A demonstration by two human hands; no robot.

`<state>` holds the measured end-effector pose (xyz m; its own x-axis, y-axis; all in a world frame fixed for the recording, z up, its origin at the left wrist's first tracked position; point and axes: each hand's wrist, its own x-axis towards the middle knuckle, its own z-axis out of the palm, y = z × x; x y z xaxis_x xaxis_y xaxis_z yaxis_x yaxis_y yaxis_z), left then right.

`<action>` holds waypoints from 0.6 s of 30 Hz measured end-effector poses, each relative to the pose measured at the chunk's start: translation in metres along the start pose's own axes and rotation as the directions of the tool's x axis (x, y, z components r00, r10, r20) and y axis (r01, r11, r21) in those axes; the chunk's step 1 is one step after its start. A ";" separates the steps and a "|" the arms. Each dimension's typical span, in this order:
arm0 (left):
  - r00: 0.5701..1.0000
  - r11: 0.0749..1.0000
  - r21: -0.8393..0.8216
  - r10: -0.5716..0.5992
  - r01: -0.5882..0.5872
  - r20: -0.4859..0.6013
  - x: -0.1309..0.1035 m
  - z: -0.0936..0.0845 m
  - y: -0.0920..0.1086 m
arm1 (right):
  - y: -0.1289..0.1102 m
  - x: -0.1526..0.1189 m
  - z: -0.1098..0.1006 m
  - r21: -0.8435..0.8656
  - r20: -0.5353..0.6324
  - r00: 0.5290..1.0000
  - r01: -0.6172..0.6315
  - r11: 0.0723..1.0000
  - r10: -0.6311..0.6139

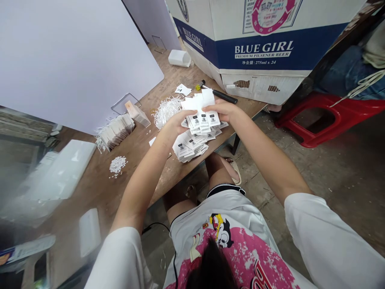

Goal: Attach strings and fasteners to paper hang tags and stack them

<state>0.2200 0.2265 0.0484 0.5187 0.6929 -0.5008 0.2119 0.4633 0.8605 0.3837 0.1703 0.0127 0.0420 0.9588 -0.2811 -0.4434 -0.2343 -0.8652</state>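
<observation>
Both my hands hold a loose bunch of white printed paper tags (201,116) above the near edge of the wooden table. My left hand (180,120) grips the bunch from its left side, thumb on top. On the other side my right hand (223,109) has its thumb laid over the tags, with its other fingers partly hidden beneath. A pile of similar tags (189,147) lies right below, at the table edge. Beside my left hand is a heap of white strings (169,111). A black-handled hammer (224,96) lies just beyond my right hand.
A Blue Girl beer carton (261,56) stands at the back right. On the left are a row of stringed tags (116,130), a small box (137,113) and a heap of tiny white pieces (118,165). A red stool (327,118) stands at the right, with a person's clothed leg near it.
</observation>
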 end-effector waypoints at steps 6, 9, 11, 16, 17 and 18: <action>0.997 1.000 -0.001 0.015 -0.015 0.075 -0.003 -0.008 0.000 | -0.004 0.003 0.018 -0.064 0.051 0.997 0.066 0.996 -0.063; 0.996 1.000 -0.004 0.029 -0.028 0.081 -0.007 -0.011 0.002 | -0.008 0.002 0.024 -0.070 0.036 0.996 0.081 0.994 -0.079; 0.995 0.999 -0.012 0.037 -0.036 0.089 -0.009 -0.014 0.003 | -0.010 0.001 0.027 -0.057 0.014 0.996 0.083 0.995 -0.083; 0.984 0.990 -0.028 0.138 -0.136 0.108 -0.019 -0.024 0.006 | -0.014 -0.005 0.039 -0.002 0.034 0.993 0.115 0.993 -0.115; 0.978 0.982 -0.001 0.190 -0.190 0.088 -0.024 -0.026 0.006 | -0.014 -0.007 0.043 0.007 0.044 0.990 0.136 0.991 -0.136; 0.965 0.965 0.038 0.256 -0.259 0.058 -0.031 -0.027 0.007 | -0.014 -0.009 0.048 0.011 0.057 0.985 0.165 0.986 -0.165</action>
<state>0.1827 0.2231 0.0673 0.6032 0.7550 -0.2572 0.1022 0.2466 0.9637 0.3471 0.1726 0.0476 0.0631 0.9919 -0.1101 -0.4403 -0.0713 -0.8950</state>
